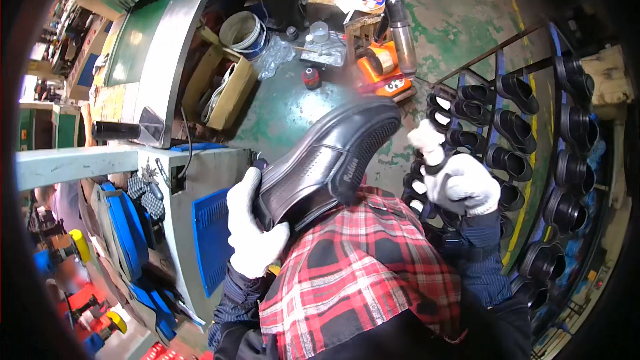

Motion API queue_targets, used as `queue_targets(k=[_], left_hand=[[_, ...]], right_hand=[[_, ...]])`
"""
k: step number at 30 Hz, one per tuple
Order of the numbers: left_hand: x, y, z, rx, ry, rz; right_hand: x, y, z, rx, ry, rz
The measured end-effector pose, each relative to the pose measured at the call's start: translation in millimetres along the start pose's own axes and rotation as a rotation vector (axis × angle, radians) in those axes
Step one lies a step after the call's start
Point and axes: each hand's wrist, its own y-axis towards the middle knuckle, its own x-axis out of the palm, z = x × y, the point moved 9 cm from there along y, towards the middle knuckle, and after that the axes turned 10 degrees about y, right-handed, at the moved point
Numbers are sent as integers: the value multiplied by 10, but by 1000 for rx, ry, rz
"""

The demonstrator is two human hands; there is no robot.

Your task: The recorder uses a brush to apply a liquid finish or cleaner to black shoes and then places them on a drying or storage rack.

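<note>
While gripped: shoe point(327, 160), rack point(533, 180) beside.

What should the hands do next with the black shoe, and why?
Probably bring the right hand across to steady the black shoe. Only the left hand grips it, at the heel, on the red plaid cloth, while the right is off it.
</note>
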Motion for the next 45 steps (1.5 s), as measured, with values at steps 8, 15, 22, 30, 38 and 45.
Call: queue_targets(k=[8,15,22,30,38,45], left_hand=[[232,-100,491,8,318,-152],[311,-170,545,-12,411,-169],[379,-308,563,-94,431,-245],[346,-385,588,-104,456,-264],[354,-415,615,-64,461,-268],[367,-443,569,-63,486,-265]], right_hand=[[307,273,-105,28,-205,228],[1150,534,-465,-446,-796,-61],[1008,579,-118,-322,-1070,59],[1098,697,-117,-239,-1162,62],[1526,668,-46,-341,-1152,-113],[1649,648,-122,-195,-963,-272]])
